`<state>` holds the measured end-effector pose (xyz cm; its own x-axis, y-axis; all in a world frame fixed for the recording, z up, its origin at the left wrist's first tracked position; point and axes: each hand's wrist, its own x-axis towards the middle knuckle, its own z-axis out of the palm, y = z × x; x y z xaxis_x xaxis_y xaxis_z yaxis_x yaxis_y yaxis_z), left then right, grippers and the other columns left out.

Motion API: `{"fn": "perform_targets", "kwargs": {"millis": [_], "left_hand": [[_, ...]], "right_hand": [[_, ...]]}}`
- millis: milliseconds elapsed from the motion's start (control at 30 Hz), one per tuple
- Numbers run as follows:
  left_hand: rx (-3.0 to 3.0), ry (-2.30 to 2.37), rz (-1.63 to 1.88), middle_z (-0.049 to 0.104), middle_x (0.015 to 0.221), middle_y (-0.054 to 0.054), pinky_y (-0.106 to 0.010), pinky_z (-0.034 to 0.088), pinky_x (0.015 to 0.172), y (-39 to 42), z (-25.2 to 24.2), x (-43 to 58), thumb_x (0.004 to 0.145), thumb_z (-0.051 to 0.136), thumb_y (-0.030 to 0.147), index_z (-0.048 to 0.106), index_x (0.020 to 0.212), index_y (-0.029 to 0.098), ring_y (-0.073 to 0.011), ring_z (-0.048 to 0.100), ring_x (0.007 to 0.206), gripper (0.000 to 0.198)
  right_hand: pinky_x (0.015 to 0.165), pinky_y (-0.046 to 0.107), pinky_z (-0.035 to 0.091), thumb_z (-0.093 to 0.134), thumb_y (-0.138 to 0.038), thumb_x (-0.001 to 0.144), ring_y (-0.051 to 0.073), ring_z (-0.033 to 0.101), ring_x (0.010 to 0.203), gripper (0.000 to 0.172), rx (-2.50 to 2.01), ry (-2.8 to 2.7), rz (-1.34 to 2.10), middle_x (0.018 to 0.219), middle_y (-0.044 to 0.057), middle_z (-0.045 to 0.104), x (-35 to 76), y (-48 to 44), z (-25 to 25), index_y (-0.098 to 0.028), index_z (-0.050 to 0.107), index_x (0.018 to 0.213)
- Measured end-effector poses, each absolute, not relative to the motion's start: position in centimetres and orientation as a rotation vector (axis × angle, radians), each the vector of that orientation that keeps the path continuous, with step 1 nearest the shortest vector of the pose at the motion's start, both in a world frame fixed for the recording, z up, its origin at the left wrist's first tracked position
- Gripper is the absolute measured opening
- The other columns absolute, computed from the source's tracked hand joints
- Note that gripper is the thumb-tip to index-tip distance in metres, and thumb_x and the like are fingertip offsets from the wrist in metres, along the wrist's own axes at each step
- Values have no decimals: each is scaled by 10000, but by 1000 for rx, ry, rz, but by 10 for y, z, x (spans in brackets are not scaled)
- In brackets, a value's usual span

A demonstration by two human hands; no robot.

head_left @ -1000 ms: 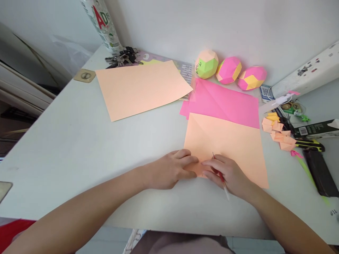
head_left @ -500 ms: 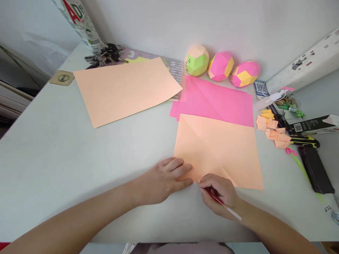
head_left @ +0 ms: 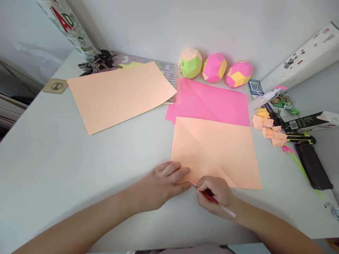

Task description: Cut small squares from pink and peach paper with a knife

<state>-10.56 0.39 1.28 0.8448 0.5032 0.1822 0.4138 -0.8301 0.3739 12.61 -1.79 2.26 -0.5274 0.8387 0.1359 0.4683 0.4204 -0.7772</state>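
A creased peach paper sheet (head_left: 214,148) lies flat before me, overlapping pink sheets (head_left: 212,100) behind it. Across its lower left corner my left hand (head_left: 165,183) rests flat, fingers spread, holding nothing. My right hand (head_left: 215,195) grips a red pen (head_left: 210,197) with a clear end. The pen's tip touches or nearly touches the sheet's near edge, just beside my left thumb. Faint diagonal fold lines run over the sheet.
Another peach sheet (head_left: 119,97) lies at the left, partly over a purple packet (head_left: 140,60). Three paper balls (head_left: 214,67) line the wall. Keys (head_left: 97,62) sit back left. Folded paper pieces (head_left: 270,128), a utility knife (head_left: 302,137) and a black case (head_left: 314,165) lie right.
The view has shifted slightly. The pen tip has moved a little left along the sheet's near edge, closer to my left thumb. My left hand stays on the paper.
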Motion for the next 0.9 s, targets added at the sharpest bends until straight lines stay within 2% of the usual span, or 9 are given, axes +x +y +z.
{"fn": "perform_targets", "kwargs": {"millis": [900], "left_hand": [[2729, 704, 422, 472, 1314, -66, -383, 377, 975, 4, 12, -104, 849, 424, 47, 530, 1248, 238, -235, 391, 1131, 455]], "right_hand": [[462, 175, 314, 481, -71, 748, 61, 396, 478, 163, -1117, -2166, 995, 604, -49, 502, 127, -17, 23, -211, 406, 709]]}}
